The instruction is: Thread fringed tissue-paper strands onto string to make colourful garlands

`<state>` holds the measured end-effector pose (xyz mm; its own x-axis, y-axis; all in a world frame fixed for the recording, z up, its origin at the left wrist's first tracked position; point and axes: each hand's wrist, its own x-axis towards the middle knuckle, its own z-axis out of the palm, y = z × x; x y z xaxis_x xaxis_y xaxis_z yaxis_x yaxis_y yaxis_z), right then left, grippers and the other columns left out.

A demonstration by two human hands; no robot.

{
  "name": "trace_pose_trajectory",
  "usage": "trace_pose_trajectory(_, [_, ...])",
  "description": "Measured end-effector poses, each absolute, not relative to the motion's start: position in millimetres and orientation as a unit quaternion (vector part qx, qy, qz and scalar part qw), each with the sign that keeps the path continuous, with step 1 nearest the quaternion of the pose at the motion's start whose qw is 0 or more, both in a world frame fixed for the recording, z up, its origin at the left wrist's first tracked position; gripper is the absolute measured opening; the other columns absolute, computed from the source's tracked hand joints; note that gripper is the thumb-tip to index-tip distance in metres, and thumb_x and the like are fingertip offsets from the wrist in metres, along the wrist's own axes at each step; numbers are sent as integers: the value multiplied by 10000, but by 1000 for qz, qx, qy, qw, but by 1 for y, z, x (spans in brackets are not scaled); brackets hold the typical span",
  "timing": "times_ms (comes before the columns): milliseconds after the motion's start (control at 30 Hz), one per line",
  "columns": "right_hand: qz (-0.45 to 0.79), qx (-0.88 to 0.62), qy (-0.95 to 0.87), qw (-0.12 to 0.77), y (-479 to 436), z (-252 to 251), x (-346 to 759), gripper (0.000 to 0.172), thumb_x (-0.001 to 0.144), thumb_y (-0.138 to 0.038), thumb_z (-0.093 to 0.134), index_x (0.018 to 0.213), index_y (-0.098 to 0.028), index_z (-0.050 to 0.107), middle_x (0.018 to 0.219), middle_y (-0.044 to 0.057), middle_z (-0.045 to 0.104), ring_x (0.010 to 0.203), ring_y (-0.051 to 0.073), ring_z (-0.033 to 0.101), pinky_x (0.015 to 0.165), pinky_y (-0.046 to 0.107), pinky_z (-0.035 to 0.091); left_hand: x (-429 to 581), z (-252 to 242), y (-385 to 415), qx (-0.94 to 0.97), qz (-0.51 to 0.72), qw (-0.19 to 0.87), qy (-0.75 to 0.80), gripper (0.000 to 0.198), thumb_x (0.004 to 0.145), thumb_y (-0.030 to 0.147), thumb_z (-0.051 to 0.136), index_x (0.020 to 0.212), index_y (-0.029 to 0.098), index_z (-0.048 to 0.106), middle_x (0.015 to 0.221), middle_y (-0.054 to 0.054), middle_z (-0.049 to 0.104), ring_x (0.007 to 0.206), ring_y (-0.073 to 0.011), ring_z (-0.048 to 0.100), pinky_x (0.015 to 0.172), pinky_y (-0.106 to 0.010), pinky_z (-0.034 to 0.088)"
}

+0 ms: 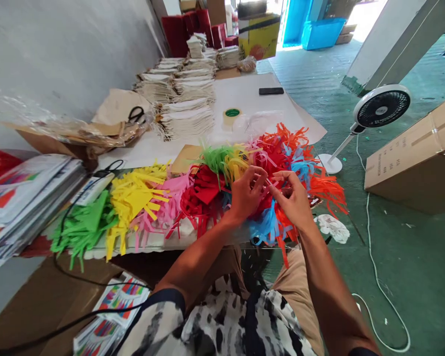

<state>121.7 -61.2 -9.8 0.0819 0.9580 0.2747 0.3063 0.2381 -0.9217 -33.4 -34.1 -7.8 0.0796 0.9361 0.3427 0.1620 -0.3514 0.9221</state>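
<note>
My left hand [246, 194] and my right hand [292, 200] meet over the fringed tissue paper, fingertips pinched close together. A thin pale pink strip [269, 182] shows between them; its far ends are hidden by my fingers. Beneath and behind lie red and orange tissue tassels [287, 136], with blue fringe [265, 225] under my right hand. To the left are dark red fringe [203, 193], pink fringe [176, 193], yellow fringe [137, 190] and green fringe [87, 227]. Another green bunch [215, 157] sits just beyond my left hand.
Stacks of off-white bundles [187, 118] line the table's far left. A tape roll [232, 116], a dark phone-like slab [271, 91] and black-handled scissors [136, 114] lie farther back. At right stand a fan [381, 106] and a carton [415, 153]. Printed packs [29, 193] are piled left.
</note>
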Motion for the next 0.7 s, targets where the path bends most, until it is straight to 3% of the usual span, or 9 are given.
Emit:
trace_pose_trajectory(133, [293,-520,-601,532,-62,-15,122,321,926,-543,743,919,-222,754,861,7,706,595,117,452,547,275,352,-34,-7,-42,659,503,339,445,238,1052,452,602,1184,254,617,909,9,754,727,-125,706,682,-238,508])
trace_pose_trajectory(233, [306,-515,-552,580,-63,-20,123,285,903,-514,772,920,-230,766,806,-6,691,598,123,469,549,266,360,-37,-10,-49,717,439,336,426,497,990,441,702,1431,290,530,1054,-7,786,813,-151,739,741,-256,525])
trace_pose_trajectory(300, [320,-501,-496,633,-63,-21,123,252,870,-474,811,914,-231,762,808,-6,707,594,119,491,539,257,348,-40,-14,-54,776,372,295,415,426,974,399,720,1373,287,619,1027,-16,793,859,-181,745,796,-285,528])
trace_pose_trajectory(367, [343,-478,-425,688,-62,-21,124,240,834,-436,845,902,-228,745,798,-7,721,551,101,469,503,246,297,-45,-18,-57,819,319,250,407,208,1001,394,677,1139,253,743,931,-34,789,873,-206,740,849,-320,521])
trace_pose_trajectory(433, [371,-461,-370,716,-60,-19,127,255,817,-430,854,896,-223,726,782,-9,730,481,77,393,459,244,228,-52,-20,-55,837,299,245,389,239,1003,447,671,992,233,777,898,-51,790,895,-219,738,879,-337,518])
trace_pose_trajectory(533, [390,-464,-337,721,-58,-16,134,283,803,-451,858,875,-217,715,766,-4,730,444,67,351,422,252,171,-71,-17,-45,817,323,297,373,316,1041,474,599,1001,233,799,968,-54,815,934,-207,746,868,-318,539])
trace_pose_trajectory(600, [398,-469,-346,708,-56,-15,139,274,788,-437,872,866,-216,731,751,1,723,483,87,435,434,248,227,-88,-9,-34,789,368,285,400,350,1089,395,497,1030,230,800,1012,-56,821,953,-197,744,880,-317,550])
trace_pose_trajectory(700, [375,-484,-404,680,-55,-16,141,224,793,-390,881,856,-212,762,714,-3,704,597,124,564,552,261,392,-113,7,-16,794,381,133,455,221,1003,221,607,1141,225,779,1129,-73,805,1094,-249,699,1002,-385,521])
